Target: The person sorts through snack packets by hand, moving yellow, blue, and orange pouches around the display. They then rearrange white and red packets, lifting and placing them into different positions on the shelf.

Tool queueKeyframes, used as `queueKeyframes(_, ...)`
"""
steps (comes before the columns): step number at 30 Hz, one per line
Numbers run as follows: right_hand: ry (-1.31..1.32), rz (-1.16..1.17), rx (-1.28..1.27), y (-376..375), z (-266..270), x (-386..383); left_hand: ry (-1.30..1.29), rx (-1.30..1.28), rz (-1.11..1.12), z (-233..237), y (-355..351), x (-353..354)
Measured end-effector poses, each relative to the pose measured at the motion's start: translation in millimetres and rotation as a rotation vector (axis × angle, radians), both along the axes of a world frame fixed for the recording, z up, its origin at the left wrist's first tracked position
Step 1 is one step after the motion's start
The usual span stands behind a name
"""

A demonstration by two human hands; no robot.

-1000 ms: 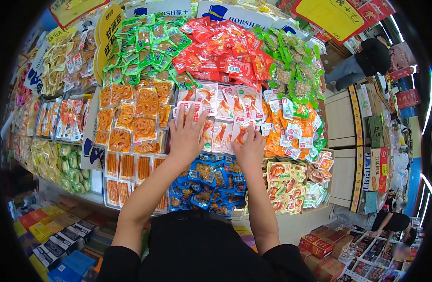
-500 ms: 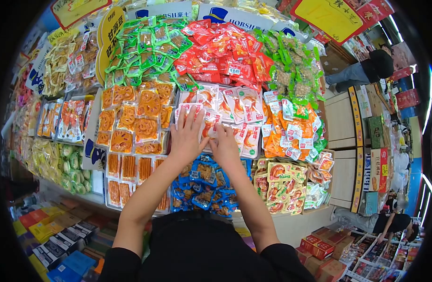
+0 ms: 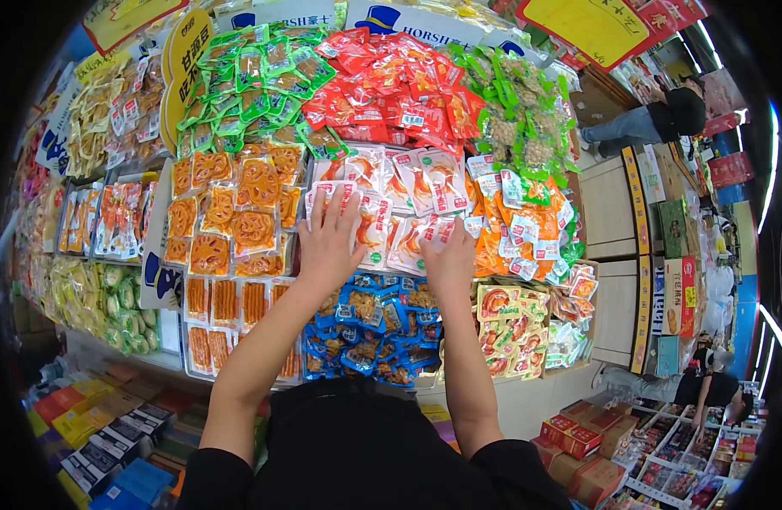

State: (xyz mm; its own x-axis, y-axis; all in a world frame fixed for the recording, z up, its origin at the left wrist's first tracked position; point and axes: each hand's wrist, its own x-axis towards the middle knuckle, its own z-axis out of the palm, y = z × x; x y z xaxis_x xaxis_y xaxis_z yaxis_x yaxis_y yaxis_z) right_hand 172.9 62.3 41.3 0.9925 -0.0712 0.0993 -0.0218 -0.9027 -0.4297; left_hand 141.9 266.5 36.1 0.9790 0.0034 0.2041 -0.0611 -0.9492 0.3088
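Note:
My left hand (image 3: 330, 245) lies with its fingers spread over the left part of a bin of flat white-and-pink snack packets (image 3: 401, 180). At the bin's lower right is my right hand (image 3: 450, 262), its thumb and forefinger apart and touching a packet at the front; its other fingers are partly hidden. Between both hands a packet with a red-orange picture (image 3: 375, 229) faces up. Blue snack packets (image 3: 370, 313) lie just below my hands. To the left sit clear packs of orange lotus root slices (image 3: 257, 185).
Green packets (image 3: 259, 72), red packets (image 3: 399, 89) and green-and-clear packets (image 3: 523, 127) are heaped behind. Orange-and-white packets (image 3: 527, 225) lie at right, tan packets (image 3: 512, 327) in front of them. Price signs (image 3: 591, 30) hang above. Two other people are at the right.
My right hand has moved right, away from my left hand, uncovering packets between them. My left hand stays spread on the packets, and the view has shifted slightly.

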Motion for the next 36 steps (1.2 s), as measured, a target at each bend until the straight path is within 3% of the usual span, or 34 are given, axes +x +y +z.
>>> queueKeyframes(5, 0.011, -0.041, 0.105, -9.5, -11.1, 3.9, 0.020, -0.017, 0.000, 1.8, 0.9, 1.5)
queueKeyframes(7, 0.085, -0.068, 0.354, -12.9, -17.6, 6.9, 0.009, -0.031, -0.006, 1.1, 0.9, -0.7)
queueKeyframes(11, 0.078, -0.146, 0.478, -19.1, -28.5, 12.8, 0.005, -0.023, -0.004, 1.5, 0.7, 0.3)
queueKeyframes(13, 0.348, -0.292, 1.139, -17.6, -17.2, 16.7, 0.007, -0.020, -0.006, 0.0, 0.7, -0.4)
queueKeyframes(16, 0.531, -0.163, 1.144, -10.6, -21.5, 15.8, -0.024, -0.044, -0.017, -1.0, 1.2, 0.0)
queueKeyframes(19, 0.460, -0.144, 1.099, -5.3, -14.2, 9.9, -0.018, -0.041, -0.015, -0.5, 0.9, 1.0)
queueKeyframes(22, 0.512, -0.041, 0.937, -38.1, -24.1, 5.5, -0.018, -0.042, -0.007, -1.8, 2.1, 0.9)
queueKeyframes(24, 0.590, -0.027, 0.857, -45.2, 3.4, -2.9, -0.015, -0.041, -0.014, -2.8, 2.0, 0.6)
queueKeyframes(26, 0.481, 0.063, 1.165, -47.1, 16.5, -8.1, -0.032, -0.041, -0.013, -3.9, 2.2, 0.3)
queueKeyframes(29, 0.432, 0.211, 1.114, -28.3, 17.1, 0.7, -0.088, -0.044, -0.028, -4.9, 1.7, 0.4)
queueKeyframes(31, 0.405, 0.232, 1.048, -5.8, 8.2, 9.5, -0.125, -0.049, -0.031, -4.0, 0.9, 0.8)
queueKeyframes(36, 0.247, 0.296, 0.530, 33.7, -39.3, 28.1, -0.010, -0.062, -0.026, -0.4, 5.1, 0.4)
